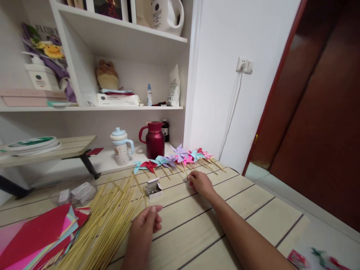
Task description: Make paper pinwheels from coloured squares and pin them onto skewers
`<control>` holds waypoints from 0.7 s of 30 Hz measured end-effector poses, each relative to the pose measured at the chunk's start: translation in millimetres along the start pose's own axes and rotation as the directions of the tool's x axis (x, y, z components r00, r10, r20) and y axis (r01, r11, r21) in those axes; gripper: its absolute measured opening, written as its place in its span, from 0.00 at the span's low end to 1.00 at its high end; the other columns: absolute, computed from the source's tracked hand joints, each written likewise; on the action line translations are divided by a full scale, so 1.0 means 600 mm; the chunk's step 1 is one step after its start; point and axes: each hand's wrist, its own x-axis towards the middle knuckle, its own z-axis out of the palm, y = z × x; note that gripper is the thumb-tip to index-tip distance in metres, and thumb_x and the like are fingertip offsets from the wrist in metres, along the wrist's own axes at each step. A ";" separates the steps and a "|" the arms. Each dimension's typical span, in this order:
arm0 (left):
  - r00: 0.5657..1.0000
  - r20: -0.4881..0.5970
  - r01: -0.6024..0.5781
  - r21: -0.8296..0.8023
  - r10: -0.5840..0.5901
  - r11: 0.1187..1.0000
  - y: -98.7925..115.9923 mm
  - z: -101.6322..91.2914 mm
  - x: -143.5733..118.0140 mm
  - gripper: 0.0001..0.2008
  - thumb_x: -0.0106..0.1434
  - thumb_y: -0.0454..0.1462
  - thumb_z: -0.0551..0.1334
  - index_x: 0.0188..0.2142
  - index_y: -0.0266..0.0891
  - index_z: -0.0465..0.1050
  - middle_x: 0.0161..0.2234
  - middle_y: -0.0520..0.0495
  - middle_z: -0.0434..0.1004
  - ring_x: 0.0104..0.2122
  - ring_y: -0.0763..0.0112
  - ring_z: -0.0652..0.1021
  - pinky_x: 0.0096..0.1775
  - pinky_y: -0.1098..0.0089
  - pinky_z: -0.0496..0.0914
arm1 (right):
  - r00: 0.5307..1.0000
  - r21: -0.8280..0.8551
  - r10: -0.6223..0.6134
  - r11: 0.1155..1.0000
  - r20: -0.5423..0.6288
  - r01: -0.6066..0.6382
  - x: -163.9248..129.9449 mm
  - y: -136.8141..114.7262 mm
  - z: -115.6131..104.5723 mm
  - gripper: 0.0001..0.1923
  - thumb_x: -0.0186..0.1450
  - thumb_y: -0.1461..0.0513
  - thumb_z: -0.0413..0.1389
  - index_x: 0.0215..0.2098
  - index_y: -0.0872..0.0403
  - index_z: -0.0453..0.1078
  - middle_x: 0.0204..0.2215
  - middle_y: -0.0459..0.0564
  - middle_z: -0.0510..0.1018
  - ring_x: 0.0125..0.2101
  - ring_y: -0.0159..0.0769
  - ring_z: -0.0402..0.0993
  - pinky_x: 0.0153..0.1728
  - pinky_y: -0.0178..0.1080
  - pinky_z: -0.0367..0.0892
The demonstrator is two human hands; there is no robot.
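My right hand (pixel 200 183) reaches forward over the wooden table (pixel 253 210), its fingertips at the lower end of a pinwheel stick in the row of paper pinwheels (pixel 180 156). The pinwheels are blue, red, purple and pink, laid side by side along the table's far edge. My left hand (pixel 146 224) rests near me with curled fingers beside the pile of bamboo sticks (pixel 109 221); whether it grips a stick I cannot tell. A small open box of pins (pixel 154 188) sits between the two hands.
A stack of coloured paper sheets (pixel 36 240) lies at the near left. A red thermos jug (pixel 154 139) and a lidded cup (pixel 121 147) stand behind the pinwheels. White shelves (pixel 120 37) rise at the back. A dark red door (pixel 323 123) is on the right.
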 end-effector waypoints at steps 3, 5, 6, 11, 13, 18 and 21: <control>0.997 0.078 -0.035 0.105 0.027 0.994 -0.010 0.004 0.001 0.20 0.51 0.50 0.66 0.31 0.34 0.80 0.20 0.50 0.71 0.21 0.70 0.69 0.27 0.69 0.64 | 1.000 -0.040 -0.005 0.999 0.006 0.005 -0.001 -0.001 0.005 0.16 0.69 0.58 0.55 0.53 0.55 0.67 0.50 0.54 0.74 0.45 0.41 0.75 0.44 0.48 0.73; 0.988 0.144 -0.079 0.210 0.050 0.974 -0.018 0.007 0.000 0.17 0.55 0.47 0.62 0.30 0.35 0.79 0.20 0.50 0.71 0.21 0.68 0.70 0.28 0.68 0.65 | 1.000 -0.073 -0.007 0.997 0.006 0.008 -0.001 -0.002 0.007 0.16 0.69 0.58 0.55 0.53 0.55 0.68 0.50 0.54 0.74 0.45 0.41 0.75 0.44 0.48 0.73; 0.981 0.178 -0.120 0.280 0.071 0.952 -0.022 0.008 -0.003 0.15 0.58 0.46 0.60 0.31 0.36 0.79 0.21 0.49 0.71 0.22 0.67 0.71 0.28 0.67 0.65 | 1.000 -0.092 -0.008 0.996 0.002 0.008 -0.001 -0.002 0.007 0.16 0.69 0.58 0.55 0.53 0.55 0.68 0.50 0.54 0.74 0.44 0.41 0.75 0.44 0.48 0.73; 0.888 0.408 -0.439 0.620 0.212 0.650 -0.023 0.014 -0.020 0.13 0.62 0.37 0.56 0.29 0.42 0.79 0.30 0.43 0.80 0.34 0.59 0.77 0.38 0.63 0.65 | 0.999 -0.197 -0.001 0.980 -0.055 -0.010 0.002 -0.001 0.000 0.15 0.69 0.57 0.55 0.52 0.55 0.68 0.49 0.53 0.74 0.44 0.40 0.75 0.44 0.47 0.73; 0.863 0.462 -0.490 0.669 0.204 0.558 -0.019 0.016 -0.026 0.13 0.62 0.36 0.56 0.30 0.44 0.80 0.33 0.43 0.81 0.36 0.58 0.78 0.41 0.62 0.64 | 0.996 -0.239 0.009 0.971 -0.084 -0.029 0.004 -0.001 -0.003 0.15 0.69 0.58 0.55 0.52 0.55 0.68 0.49 0.53 0.74 0.44 0.40 0.75 0.44 0.47 0.73; 0.854 0.492 -0.503 0.699 0.167 0.509 -0.020 0.017 -0.026 0.14 0.64 0.36 0.54 0.33 0.44 0.80 0.35 0.43 0.82 0.38 0.57 0.78 0.42 0.61 0.64 | 0.991 -0.338 0.022 0.939 -0.133 -0.066 0.011 -0.006 0.001 0.16 0.69 0.58 0.55 0.53 0.55 0.68 0.51 0.54 0.73 0.45 0.41 0.74 0.45 0.48 0.73; 0.850 0.493 -0.510 0.690 0.182 0.514 -0.024 0.016 -0.023 0.14 0.64 0.36 0.55 0.33 0.44 0.81 0.35 0.43 0.82 0.38 0.57 0.78 0.42 0.61 0.64 | 0.989 -0.381 0.024 0.921 -0.148 -0.080 0.015 -0.010 0.006 0.15 0.69 0.58 0.55 0.53 0.54 0.68 0.51 0.54 0.73 0.46 0.41 0.74 0.45 0.48 0.73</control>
